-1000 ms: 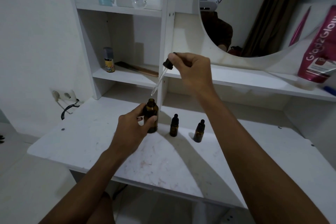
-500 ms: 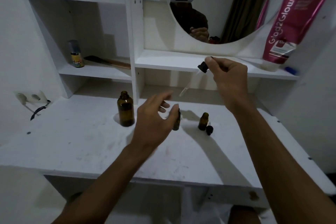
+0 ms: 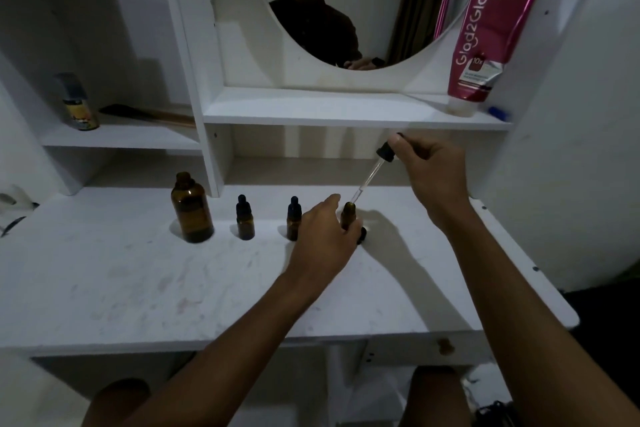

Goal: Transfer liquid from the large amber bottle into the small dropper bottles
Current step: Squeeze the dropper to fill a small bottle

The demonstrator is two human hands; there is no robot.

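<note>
The left arm is stretched forward from the lower middle, and the left hand (image 3: 323,236) is kept low with its back turned up, thumb and fingers curled round the open small bottle (image 3: 348,213). The right arm is brought in from the lower right. The right hand (image 3: 433,173) is held higher, and the dropper (image 3: 372,173) is pinched at its black cap between thumb and fingertips.

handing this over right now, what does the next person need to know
Left hand holds the open small bottle on the table.
Right hand pinches the dropper, tip just above that bottle's mouth.
Large amber bottle stands uncapped at left, with two capped small bottles beside it.
Done: one bottle opened, dropper in place.
Left: squeeze, recap, then the other two; fill levels cannot be told.
</note>
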